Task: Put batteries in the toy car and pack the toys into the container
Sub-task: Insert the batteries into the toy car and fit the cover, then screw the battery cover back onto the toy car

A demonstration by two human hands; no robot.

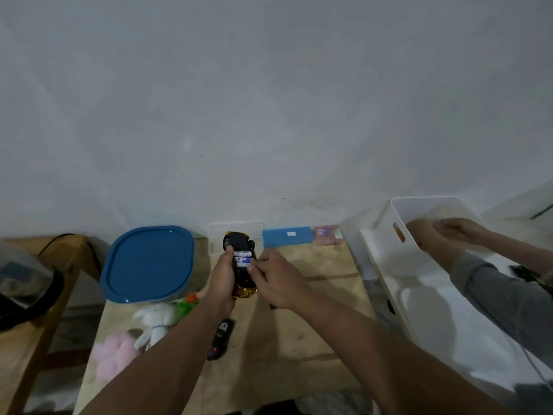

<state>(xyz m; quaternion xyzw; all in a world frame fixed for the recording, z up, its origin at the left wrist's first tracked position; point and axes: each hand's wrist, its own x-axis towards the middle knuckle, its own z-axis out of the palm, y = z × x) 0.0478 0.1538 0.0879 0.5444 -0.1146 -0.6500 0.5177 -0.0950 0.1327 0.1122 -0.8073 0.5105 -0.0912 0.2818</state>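
Over the wooden worktop (299,324), I hold the toy car (241,262) upside down, its black underside and white-labelled batteries (244,259) facing up, gold bodywork showing at the near end. My left hand (223,277) has its grip clamped around the car's left flank, thumb lying along the edge of the battery bay. My right hand (278,280) reaches in from the other side, fingertips pinched together on the batteries' right end.

A lidded container (148,263) with a blue top stands just left of the car. Near its front edge lie a white plush rabbit (155,322), a small green and orange toy (187,305) and a pink plush toy (110,354). A black remote control (221,338) rests on the worktop below my left wrist.

Against the wall sit a clear plastic box (236,227), a blue sponge (287,236) and a pink packet (327,235).

At right, another person's hand (440,235), grey sleeve behind it, reaches over a white bin (398,223) with a cut-out handle. At far left, a dark appliance (27,283) sits on a separate wooden table.
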